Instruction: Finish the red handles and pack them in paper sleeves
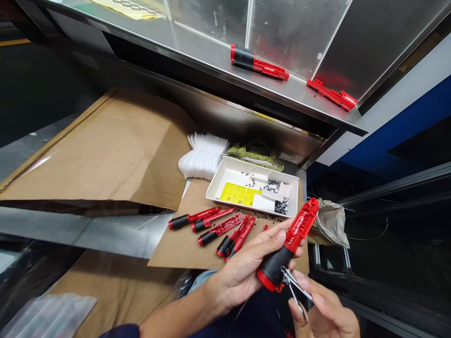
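Note:
My left hand (246,267) is wrapped round a red and black tool handle (291,241), held slanting up to the right. At the lower right, my right hand (324,314) pinches metal tweezers (294,286), whose tips touch the black end of that handle. Several more red and black handles (218,230) lie side by side on a sheet of cardboard (183,244) just beyond my hands.
A white tray (218,180) with yellow labels, white pieces and small black parts stands behind the handles. A stack of white sheets (202,157) lies left of it. Two red parts (259,63) (333,95) rest on the steel shelf above. A big cardboard sheet (105,150) covers the left.

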Demonstrator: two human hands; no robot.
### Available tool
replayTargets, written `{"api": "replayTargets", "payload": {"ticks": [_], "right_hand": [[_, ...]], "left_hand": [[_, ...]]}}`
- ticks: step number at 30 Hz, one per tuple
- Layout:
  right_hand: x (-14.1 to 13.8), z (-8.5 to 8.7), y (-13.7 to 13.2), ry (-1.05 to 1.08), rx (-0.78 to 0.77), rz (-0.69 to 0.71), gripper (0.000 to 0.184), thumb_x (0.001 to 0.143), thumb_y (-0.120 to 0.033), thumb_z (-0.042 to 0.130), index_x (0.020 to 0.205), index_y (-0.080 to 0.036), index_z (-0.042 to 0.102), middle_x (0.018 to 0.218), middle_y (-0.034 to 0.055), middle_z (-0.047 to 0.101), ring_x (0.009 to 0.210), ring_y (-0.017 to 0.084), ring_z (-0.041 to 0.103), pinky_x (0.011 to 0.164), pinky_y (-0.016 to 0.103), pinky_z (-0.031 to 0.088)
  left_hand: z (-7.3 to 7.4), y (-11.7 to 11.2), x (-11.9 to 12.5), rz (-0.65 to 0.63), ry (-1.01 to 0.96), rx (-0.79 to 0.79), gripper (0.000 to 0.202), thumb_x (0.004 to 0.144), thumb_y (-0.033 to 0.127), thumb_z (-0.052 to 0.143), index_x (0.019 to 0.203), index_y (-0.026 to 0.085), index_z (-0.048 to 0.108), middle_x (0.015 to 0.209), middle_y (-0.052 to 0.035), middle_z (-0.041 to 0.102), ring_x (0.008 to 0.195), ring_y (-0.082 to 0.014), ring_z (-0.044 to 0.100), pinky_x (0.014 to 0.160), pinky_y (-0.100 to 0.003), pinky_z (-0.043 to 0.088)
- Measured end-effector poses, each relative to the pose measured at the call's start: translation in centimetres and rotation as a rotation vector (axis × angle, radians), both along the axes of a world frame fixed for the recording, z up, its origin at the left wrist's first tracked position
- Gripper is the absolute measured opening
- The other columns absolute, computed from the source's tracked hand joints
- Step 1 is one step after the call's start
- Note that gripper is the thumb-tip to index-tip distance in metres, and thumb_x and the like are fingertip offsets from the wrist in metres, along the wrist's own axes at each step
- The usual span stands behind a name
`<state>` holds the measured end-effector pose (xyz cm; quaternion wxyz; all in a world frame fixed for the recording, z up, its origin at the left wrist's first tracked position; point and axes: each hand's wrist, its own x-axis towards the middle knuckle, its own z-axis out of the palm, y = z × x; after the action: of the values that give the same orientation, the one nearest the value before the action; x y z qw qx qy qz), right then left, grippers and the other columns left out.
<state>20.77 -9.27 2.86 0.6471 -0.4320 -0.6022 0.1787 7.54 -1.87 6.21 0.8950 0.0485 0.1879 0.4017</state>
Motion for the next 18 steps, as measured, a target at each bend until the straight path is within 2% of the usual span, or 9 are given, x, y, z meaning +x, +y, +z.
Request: {"api": "replayTargets", "payload": {"ticks": [8,13,18], "right_hand": [[-0.27,-0.20,-0.02,-0.008,0.020,0.001,0.025,0.086,-0.015,0.072,0.108,-0.022,0.062,0.098,0.0018,0.076,0.090,0.019,0.076,0.076,0.028,0.065],[-0.13,0.14,0.23,0.034,0.042,-0.023,0.022,0.087,-0.014,0.072,0.106,-0.020,0.063,0.099,0.0010,0.076,0.092,0.016,0.075,0.082,0.024,0.063],[0.66,0.22,0.73,-0.108,0.088,0.091,0.027,0.084,-0.006,0.072,0.106,-0.017,0.063,0.096,0.0040,0.078,0.086,0.021,0.077,0.071,0.029,0.067]], "left_hand": [[-0.29,-0.10,0.16,-0.014,-0.003,0.004,0.051,0.077,0.023,0.080,0.125,0.014,0.067,0.103,-0.0111,0.071,0.073,-0.0102,0.064,0.068,-0.020,0.055],[-0.59,-0.06,0.24,-0.032,-0.005,0.030,0.052,0.080,0.024,0.077,0.129,0.016,0.064,0.099,-0.0092,0.071,0.068,-0.0086,0.063,0.066,-0.018,0.053],[-0.65,-0.11,0.30,-0.042,0.004,0.032,0.055,0.080,0.027,0.078,0.131,0.018,0.062,0.091,-0.0057,0.069,0.067,-0.0088,0.063,0.065,-0.017,0.053]]}}
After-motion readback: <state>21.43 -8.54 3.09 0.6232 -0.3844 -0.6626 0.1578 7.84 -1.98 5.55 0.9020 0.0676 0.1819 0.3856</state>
